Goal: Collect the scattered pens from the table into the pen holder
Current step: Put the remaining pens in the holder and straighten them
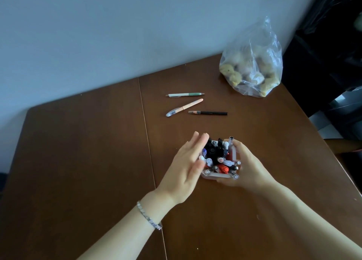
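Note:
A white square pen holder [219, 175] packed with several pens stands on the brown table. My right hand [248, 165] wraps around its right side and grips it. My left hand [188, 165] is flat against the holder's left side, fingers straight and together, holding nothing. Beyond the holder three pens lie loose: a green-and-white pen [185, 94] farthest back, a peach pen with a clear cap [184, 107] in the middle, and a black pencil [208, 113] to its right.
A clear plastic bag [252, 63] of yellowish lumps sits at the table's back right corner. A seam [146, 122] runs front to back through the table [78, 152]. The wall is behind; dark furniture stands at the right.

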The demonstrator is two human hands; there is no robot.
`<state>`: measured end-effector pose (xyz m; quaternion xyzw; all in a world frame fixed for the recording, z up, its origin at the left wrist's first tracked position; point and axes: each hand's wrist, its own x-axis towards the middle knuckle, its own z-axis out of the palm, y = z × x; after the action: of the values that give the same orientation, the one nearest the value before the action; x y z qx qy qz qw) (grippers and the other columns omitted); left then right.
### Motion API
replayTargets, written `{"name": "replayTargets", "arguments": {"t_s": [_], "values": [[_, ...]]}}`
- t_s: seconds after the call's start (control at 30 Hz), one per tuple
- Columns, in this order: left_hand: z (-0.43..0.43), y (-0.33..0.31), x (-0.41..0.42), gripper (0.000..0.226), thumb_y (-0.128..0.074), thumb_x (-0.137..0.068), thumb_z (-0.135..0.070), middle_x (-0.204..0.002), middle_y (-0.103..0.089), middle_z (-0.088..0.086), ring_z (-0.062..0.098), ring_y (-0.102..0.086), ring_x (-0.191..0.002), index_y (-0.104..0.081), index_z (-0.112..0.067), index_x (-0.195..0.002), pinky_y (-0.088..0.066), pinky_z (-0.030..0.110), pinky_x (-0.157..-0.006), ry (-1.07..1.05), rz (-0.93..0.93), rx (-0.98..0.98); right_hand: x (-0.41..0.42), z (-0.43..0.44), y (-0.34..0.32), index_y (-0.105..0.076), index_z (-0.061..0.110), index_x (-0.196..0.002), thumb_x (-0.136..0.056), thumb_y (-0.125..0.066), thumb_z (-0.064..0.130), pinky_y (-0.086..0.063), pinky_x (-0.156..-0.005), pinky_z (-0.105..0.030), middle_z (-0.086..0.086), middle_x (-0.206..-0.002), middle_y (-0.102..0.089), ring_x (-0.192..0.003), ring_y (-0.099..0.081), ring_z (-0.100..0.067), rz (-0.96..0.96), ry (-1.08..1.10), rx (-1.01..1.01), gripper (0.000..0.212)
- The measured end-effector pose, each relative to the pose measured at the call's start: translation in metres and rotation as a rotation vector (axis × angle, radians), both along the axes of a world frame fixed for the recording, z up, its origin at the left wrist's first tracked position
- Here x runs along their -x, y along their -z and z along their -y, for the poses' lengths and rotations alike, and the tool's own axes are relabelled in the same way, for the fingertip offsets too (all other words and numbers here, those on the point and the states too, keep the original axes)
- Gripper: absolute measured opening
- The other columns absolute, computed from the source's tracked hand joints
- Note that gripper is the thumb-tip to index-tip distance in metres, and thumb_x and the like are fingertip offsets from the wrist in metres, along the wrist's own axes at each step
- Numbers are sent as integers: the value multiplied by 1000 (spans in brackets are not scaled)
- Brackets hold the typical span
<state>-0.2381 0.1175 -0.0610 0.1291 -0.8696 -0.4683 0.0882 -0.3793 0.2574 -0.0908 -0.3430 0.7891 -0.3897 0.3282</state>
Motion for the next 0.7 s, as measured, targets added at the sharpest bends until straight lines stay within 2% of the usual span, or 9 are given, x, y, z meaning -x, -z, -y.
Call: {"name": "replayTargets", "arguments": {"t_s": [0.07, 0.13, 0.2, 0.27, 0.37, 0.5, 0.6, 0.7], "values": [[12, -2, 3, 45, -26, -94, -50, -152, -24, -14, 0, -17, -141, -21, -42, -138, -14, 19, -116, -156, -34, -135, 0, 0, 0, -35, 32, -128, -49, -88, 23, -42, -80, -19, 26, -111, -48, -96, -58, -7, -5, -9, -13, 96], [34, 7, 19, 42, -41, -96, -30, -148, -35, -11, 2, -29, -137, -32, -37, -136, -25, 27, -115, -328, 25, -99, 0, 0, 0, -35, 28, -130, -50, -88, 23, -43, -81, -18, 29, -111, -45, -95, -58, -5, -4, -15, -11, 96], [59, 20, 44, 42, -48, -93, -15, -141, -47, -5, 10, -41, -131, -42, -25, -134, -34, 38, -111, -388, 168, -38, 1, -1, 2, -35, 29, -130, -50, -88, 23, -44, -81, -18, 30, -112, -45, -95, -58, -4, 14, -16, -9, 96], [75, 30, 69, 38, -49, -92, -12, -135, -53, 0, 15, -47, -126, -48, -18, -129, -39, 39, -107, -340, 263, 59, 1, -1, 3, -35, 32, -128, -49, -89, 25, -47, -83, -22, 29, -113, -47, -97, -60, -5, 28, -13, -10, 96], [86, 42, 102, 35, -50, -92, -12, -134, -54, 1, 16, -49, -123, -52, -16, -126, -40, 33, -102, -202, 277, 284, 2, -1, 3, -33, 40, -121, -50, -89, 23, -48, -83, -20, 28, -113, -47, -99, -59, -5, 23, -15, 2, 92], [95, 63, 127, 33, -55, -90, -13, -133, -55, 3, 20, -46, -125, -57, -13, -122, -36, 39, -107, -26, 293, 556, 3, 0, 3, -34, 38, -124, -49, -88, 27, -52, -89, -32, 24, -116, -48, -102, -59, -9, 6, -40, 8, 93], [100, 73, 127, 29, -58, -88, -15, -120, -61, 6, 25, -49, -117, -60, -12, -116, -38, 41, -102, -45, 360, 614, 4, -1, 7, -34, 37, -126, -45, -83, 36, -51, -91, -40, 19, -120, -50, -105, -57, -10, 10, -36, 2, 95], [99, 73, 115, 24, -57, -89, -15, -110, -62, 11, 29, -53, -108, -63, -8, -111, -43, 43, -93, -105, 397, 570, 6, -1, 8, -33, 37, -126, -44, -81, 40, -51, -91, -39, 21, -121, -48, -107, -56, -8, 5, -43, -2, 96]]}}
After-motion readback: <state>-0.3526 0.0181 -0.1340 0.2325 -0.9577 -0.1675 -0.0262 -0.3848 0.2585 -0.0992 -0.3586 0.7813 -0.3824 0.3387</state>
